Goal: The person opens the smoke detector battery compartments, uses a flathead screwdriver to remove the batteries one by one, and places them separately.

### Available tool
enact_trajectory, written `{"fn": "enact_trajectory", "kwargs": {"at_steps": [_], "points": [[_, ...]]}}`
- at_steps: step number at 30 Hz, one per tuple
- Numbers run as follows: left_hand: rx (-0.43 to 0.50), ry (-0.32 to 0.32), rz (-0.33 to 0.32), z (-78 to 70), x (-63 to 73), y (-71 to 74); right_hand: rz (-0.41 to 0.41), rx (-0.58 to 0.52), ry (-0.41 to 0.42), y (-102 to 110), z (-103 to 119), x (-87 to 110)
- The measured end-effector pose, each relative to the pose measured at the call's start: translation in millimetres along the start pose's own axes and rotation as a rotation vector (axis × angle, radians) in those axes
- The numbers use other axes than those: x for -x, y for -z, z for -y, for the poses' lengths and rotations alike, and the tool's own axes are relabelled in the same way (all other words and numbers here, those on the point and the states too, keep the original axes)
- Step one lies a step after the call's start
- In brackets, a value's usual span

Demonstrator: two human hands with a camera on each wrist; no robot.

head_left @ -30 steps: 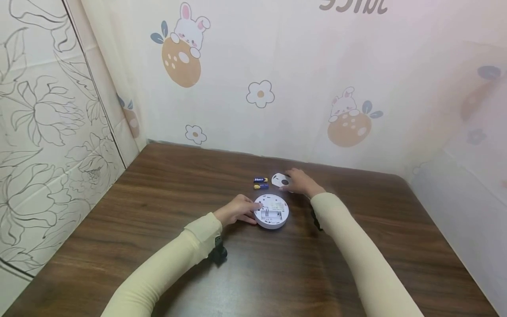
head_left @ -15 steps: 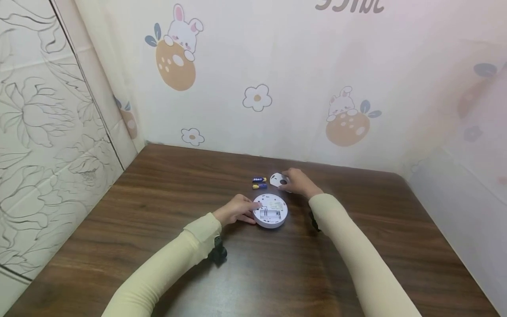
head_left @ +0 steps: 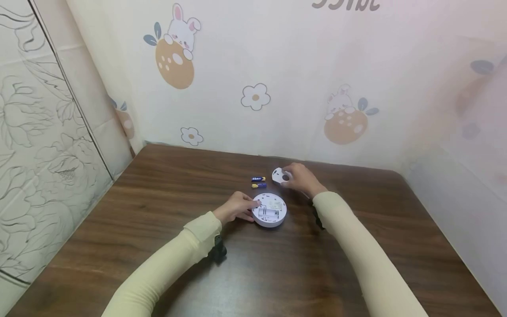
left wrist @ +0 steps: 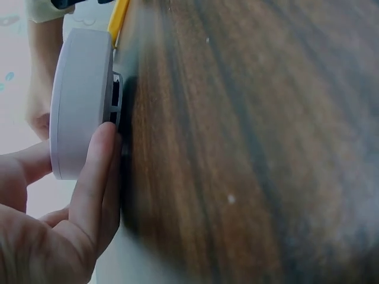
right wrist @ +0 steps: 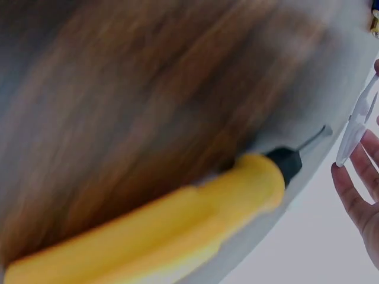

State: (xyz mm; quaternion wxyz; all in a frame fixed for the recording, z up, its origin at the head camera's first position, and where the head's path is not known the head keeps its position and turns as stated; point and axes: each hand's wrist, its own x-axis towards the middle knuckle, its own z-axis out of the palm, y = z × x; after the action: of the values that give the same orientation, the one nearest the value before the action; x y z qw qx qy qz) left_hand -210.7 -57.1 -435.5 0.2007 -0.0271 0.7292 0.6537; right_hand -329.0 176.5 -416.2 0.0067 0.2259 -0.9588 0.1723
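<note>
A round white smoke detector (head_left: 277, 206) lies back side up, its battery compartment uncovered. My left hand (head_left: 236, 207) grips its left rim, thumb on top and fingers at the side; the left wrist view shows the detector's wall (left wrist: 83, 100) between thumb and fingers. Farther back, my right hand (head_left: 304, 179) pinches a thin white mounting plate (head_left: 277, 175) with a round hole. In the right wrist view the plate (right wrist: 355, 127) stands tilted between the fingers. Left of the plate lie two AA batteries, one above (head_left: 258, 179) the other battery (head_left: 259, 186).
A yellow-handled screwdriver (right wrist: 177, 228) lies on the table beneath the right wrist, mostly hidden by the arm in the head view. The brown wooden table (head_left: 190, 176) ends at a patterned curtain (head_left: 293, 88) behind.
My right hand has lifted and tilted the mounting plate slightly. The left hand stays on the smoke detector, and the head view has shifted a little.
</note>
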Motion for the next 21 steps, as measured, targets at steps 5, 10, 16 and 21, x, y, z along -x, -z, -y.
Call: {"fn": "enact_trajectory", "kwargs": {"at_steps": [5,10,16,21], "points": [[-0.039,-0.034,-0.052,-0.2,5.7,-4.3,-0.007,-0.018,0.017,9.2,-2.4,14.9],[-0.069,-0.057,-0.091,-3.2,2.7,-5.8,-0.012,-0.046,0.064,16.9,-4.4,25.5],[-0.108,-0.044,-0.109,-7.6,-0.5,-7.0,-0.009,-0.038,0.092,26.0,-4.1,35.3],[-0.138,-0.048,-0.115,-9.5,-2.1,-9.6,0.003,-0.043,0.094,32.3,-0.3,44.1]]}}
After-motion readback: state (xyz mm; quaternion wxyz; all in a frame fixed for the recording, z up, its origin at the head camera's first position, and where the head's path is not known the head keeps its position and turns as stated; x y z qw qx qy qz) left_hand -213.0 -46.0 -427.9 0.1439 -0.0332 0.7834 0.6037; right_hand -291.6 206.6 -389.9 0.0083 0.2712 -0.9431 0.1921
